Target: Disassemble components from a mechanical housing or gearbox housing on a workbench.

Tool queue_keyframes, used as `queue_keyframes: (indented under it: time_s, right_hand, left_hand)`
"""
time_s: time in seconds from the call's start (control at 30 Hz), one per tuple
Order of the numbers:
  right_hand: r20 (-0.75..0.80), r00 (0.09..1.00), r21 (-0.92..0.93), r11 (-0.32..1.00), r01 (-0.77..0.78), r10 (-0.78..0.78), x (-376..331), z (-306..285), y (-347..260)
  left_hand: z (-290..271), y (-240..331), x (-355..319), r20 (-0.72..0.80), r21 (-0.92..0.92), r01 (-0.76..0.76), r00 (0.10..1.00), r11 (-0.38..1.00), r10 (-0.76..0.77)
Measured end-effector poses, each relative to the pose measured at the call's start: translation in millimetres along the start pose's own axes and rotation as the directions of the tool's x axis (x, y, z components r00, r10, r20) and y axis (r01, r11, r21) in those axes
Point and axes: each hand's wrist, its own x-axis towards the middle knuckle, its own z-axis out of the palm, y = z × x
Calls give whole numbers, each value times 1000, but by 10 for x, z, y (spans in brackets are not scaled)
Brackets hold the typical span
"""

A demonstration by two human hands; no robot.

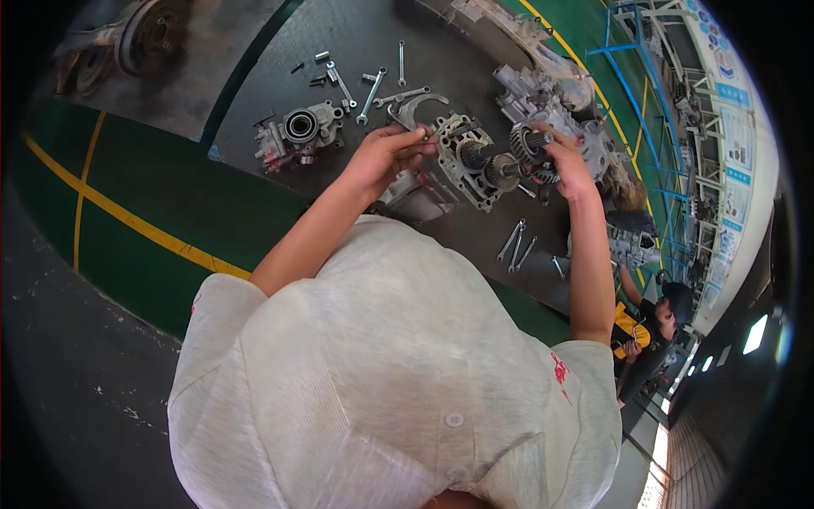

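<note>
A curved metal shift fork (417, 107) is pinched between the thumb and fingers of my left hand (386, 157), at the left edge of an opened gearbox housing (485, 202). Gear shafts (492, 153) lie across the housing's open face. On their right end, the fingers of my right hand (566, 161) curl round a toothed gear (527, 142). That hand's fingertips are partly hidden behind the gear.
Several wrenches (372, 96) and sockets lie on the dark table (254, 102); more wrenches (517, 244) are near its front edge. A round-bored metal housing (301, 127) sits left, larger castings (543, 97) right. A person (653, 322) is at the far right.
</note>
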Motion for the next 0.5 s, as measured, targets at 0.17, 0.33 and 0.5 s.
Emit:
queue_keyframes:
  time_s: [0.17,0.33,0.5]
  right_hand:
    - [218,975,-378,918,118,-35,129,-20,40]
    - [274,960,-629,767,129,64,304,62,-173]
    - [279,929,-819,566,98,243,358,80,-254]
  left_hand:
    - [-86,110,73,-6,20,68,998,997,-68]
    - [-161,224,142,-1,43,104,995,994,-104]
    - [-188,301,130,8,93,146,989,985,-147]
